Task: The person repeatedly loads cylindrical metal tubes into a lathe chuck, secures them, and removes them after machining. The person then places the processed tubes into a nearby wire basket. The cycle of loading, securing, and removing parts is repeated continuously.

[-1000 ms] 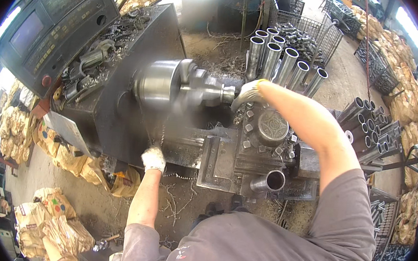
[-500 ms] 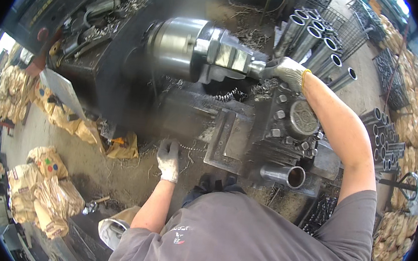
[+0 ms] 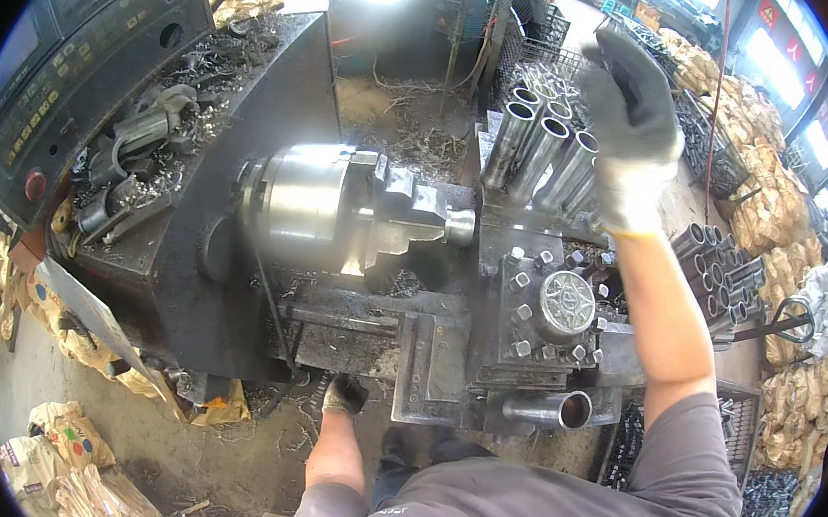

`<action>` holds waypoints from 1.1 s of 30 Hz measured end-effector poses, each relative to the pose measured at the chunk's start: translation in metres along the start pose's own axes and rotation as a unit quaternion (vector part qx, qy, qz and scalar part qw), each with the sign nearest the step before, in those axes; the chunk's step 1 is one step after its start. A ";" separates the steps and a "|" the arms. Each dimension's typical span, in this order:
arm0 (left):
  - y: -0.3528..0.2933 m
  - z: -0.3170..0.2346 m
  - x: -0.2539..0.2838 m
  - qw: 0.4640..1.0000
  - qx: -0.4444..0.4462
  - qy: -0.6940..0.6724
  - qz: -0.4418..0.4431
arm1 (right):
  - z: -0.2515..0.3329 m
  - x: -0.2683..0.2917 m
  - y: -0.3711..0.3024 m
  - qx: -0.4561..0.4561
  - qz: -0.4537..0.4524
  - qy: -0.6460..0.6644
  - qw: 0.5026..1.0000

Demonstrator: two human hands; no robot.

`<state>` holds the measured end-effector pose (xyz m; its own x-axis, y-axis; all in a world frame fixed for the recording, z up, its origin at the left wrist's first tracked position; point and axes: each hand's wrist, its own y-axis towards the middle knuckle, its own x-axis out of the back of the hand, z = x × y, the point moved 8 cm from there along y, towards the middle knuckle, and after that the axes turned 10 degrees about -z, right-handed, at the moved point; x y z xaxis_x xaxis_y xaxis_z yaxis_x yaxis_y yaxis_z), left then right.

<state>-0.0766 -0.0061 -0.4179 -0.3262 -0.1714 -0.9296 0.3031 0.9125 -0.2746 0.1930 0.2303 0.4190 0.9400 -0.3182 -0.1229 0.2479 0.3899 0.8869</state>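
If lowering right hand carelessly, might topple nearby tubes; cannot tell grip of right or left hand.

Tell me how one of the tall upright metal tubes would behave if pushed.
The tube would likely stay stiff, given its metal wall. Standing tall and narrow, it might tip. Its smooth, round side could let it roll once down.

Dark machine ledge, standing steel tubes
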 end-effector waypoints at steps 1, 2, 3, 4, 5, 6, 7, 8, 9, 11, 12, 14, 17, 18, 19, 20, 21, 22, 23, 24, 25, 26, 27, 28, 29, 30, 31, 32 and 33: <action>0.003 0.001 0.012 0.971 -0.004 0.226 -0.081 | -0.007 -0.032 -0.011 0.080 0.140 -0.127 0.979; 0.001 -0.003 0.026 0.957 0.031 0.105 -0.270 | -0.039 -0.060 -0.026 0.153 0.271 -0.249 0.917; 0.003 -0.002 0.008 0.916 0.040 0.047 -0.397 | -0.105 -0.074 -0.046 0.086 0.449 -0.303 0.836; -0.003 -0.005 -0.004 0.892 0.034 0.048 -0.448 | -0.156 -0.080 -0.077 0.014 0.612 -0.324 0.721; -0.012 -0.008 -0.011 0.873 0.018 0.040 -0.486 | -0.150 -0.084 -0.090 0.017 0.598 -0.283 0.749; -0.015 -0.003 -0.015 0.854 0.005 0.043 -0.518 | -0.138 -0.084 -0.105 0.025 0.589 -0.247 0.769; -0.028 0.005 -0.010 0.798 -0.007 0.021 -0.603 | -0.153 -0.080 -0.130 -0.008 0.634 -0.244 0.734; -0.035 -0.008 0.003 0.743 -0.089 0.295 -0.594 | -0.160 -0.080 -0.149 -0.039 0.677 -0.238 0.696; -0.044 -0.004 -0.003 0.733 -0.109 0.241 -0.626 | -0.164 -0.084 -0.172 -0.099 0.744 -0.262 0.607; -0.056 0.006 -0.033 0.734 -0.146 0.128 -0.650 | -0.187 -0.077 -0.214 -0.168 0.782 -0.242 0.549; -0.061 0.002 -0.058 0.734 -0.172 0.127 -0.645 | -0.211 -0.076 -0.231 -0.171 0.763 -0.202 0.590; -0.093 -0.019 -0.140 0.707 -0.253 0.218 -0.624 | -0.229 -0.064 -0.243 -0.260 0.781 -0.194 0.533; -0.137 -0.076 -0.330 0.528 -0.448 0.510 -0.510 | -0.258 -0.030 -0.247 -0.486 0.777 -0.107 0.386; -0.138 -0.100 -0.393 0.457 -0.530 0.563 -0.440 | -0.259 -0.032 -0.245 -0.487 0.786 -0.083 0.371; -0.124 -0.123 -0.460 0.391 -0.595 0.613 -0.343 | -0.290 -0.036 -0.252 -0.336 0.843 -0.047 0.418; -0.123 -0.142 -0.516 0.323 -0.616 0.651 -0.304 | -0.281 -0.060 -0.259 -0.242 0.852 -0.054 0.460; -0.104 -0.165 -0.561 0.273 -0.629 0.679 -0.263 | -0.275 -0.072 -0.259 -0.158 0.847 -0.077 0.501; -0.094 -0.187 -0.600 0.202 -0.627 0.708 -0.255 | -0.226 -0.087 -0.245 -0.155 0.807 -0.147 0.550; -0.063 -0.209 -0.621 0.183 -0.628 0.720 -0.231 | -0.215 -0.075 -0.231 -0.160 0.809 -0.148 0.546; -0.038 -0.223 -0.632 0.152 -0.611 0.741 -0.234 | -0.219 -0.066 -0.226 -0.119 0.816 -0.170 0.539; -0.022 -0.228 -0.644 0.101 -0.596 0.766 -0.219 | -0.228 -0.056 -0.222 -0.073 0.822 -0.193 0.531; -0.011 -0.231 -0.652 0.050 -0.580 0.787 -0.204 | -0.237 -0.043 -0.215 -0.028 0.825 -0.218 0.520; -0.006 -0.232 -0.647 0.051 -0.582 0.790 -0.186 | -0.251 -0.026 -0.201 0.013 0.786 -0.244 0.568; -0.012 -0.236 -0.637 0.046 -0.579 0.793 -0.184 | -0.222 -0.016 -0.168 0.012 0.752 -0.285 0.595; -0.013 -0.234 -0.637 0.037 -0.590 0.787 -0.176 | -0.223 0.006 -0.149 0.004 0.731 -0.304 0.611; -0.015 -0.234 -0.636 0.040 -0.580 0.792 -0.185 | -0.213 0.030 -0.129 0.001 0.684 -0.260 0.682; -0.014 -0.234 -0.637 0.042 -0.577 0.794 -0.186 | -0.218 0.062 -0.116 -0.046 0.615 -0.249 0.747; -0.015 -0.235 -0.638 0.045 -0.574 0.796 -0.187 | -0.218 0.087 -0.107 -0.090 0.539 -0.236 0.803; -0.016 -0.235 -0.633 0.035 -0.584 0.791 -0.178 | -0.222 0.099 -0.105 -0.110 0.485 -0.250 0.831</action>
<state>-0.0852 0.1756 0.2327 -0.0438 -0.8580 0.5118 0.0853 0.5072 0.8576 0.3117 0.3498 0.2150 0.5212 -0.0600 0.8513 -0.4813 0.8031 0.3513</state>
